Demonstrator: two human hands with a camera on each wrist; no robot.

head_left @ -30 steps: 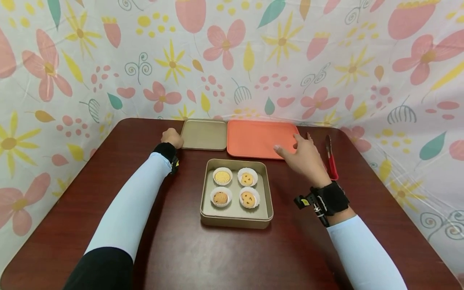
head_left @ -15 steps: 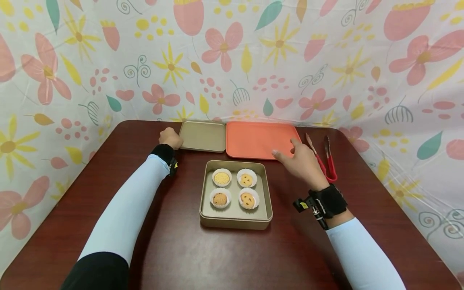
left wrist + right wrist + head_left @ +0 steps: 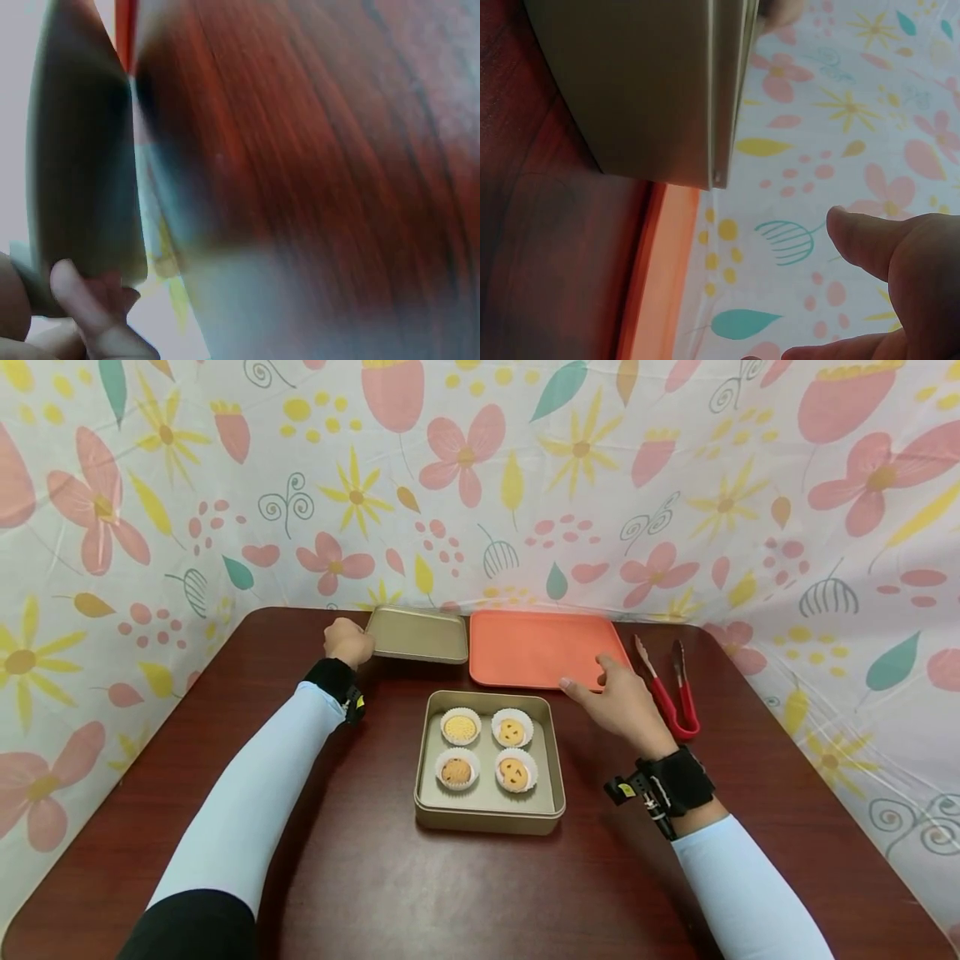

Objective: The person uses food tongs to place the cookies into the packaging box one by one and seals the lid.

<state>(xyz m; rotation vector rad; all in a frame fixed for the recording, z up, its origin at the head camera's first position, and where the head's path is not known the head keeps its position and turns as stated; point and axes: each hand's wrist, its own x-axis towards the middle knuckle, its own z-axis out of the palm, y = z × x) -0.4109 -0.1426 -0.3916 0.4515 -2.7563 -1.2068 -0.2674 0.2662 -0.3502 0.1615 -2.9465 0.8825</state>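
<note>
My left hand (image 3: 348,642) grips the left edge of a gold rectangular tin lid (image 3: 418,637). In the left wrist view the thumb lies against the lid (image 3: 86,172), which is raised off the table. A matching square tin (image 3: 487,821) stands at the table's middle; several cookies (image 3: 513,773) sit inside it in white paper cups. My right hand (image 3: 626,706) hovers with thumb and fingers spread, holding nothing, near the front right corner of an orange tray (image 3: 543,647). From the right wrist, the tin's side (image 3: 637,90) shows apart from that hand (image 3: 922,277).
Red-handled tongs (image 3: 687,720) lie just right of the right hand, tips pointing away. Behind the brown table (image 3: 420,893) hangs a flower-patterned cloth (image 3: 480,485), close to the back edges of the lid and tray.
The lid has come up off the table and shifted slightly left in the left hand, its left side raised. My right hand has drawn back a little. The tin stays put.
</note>
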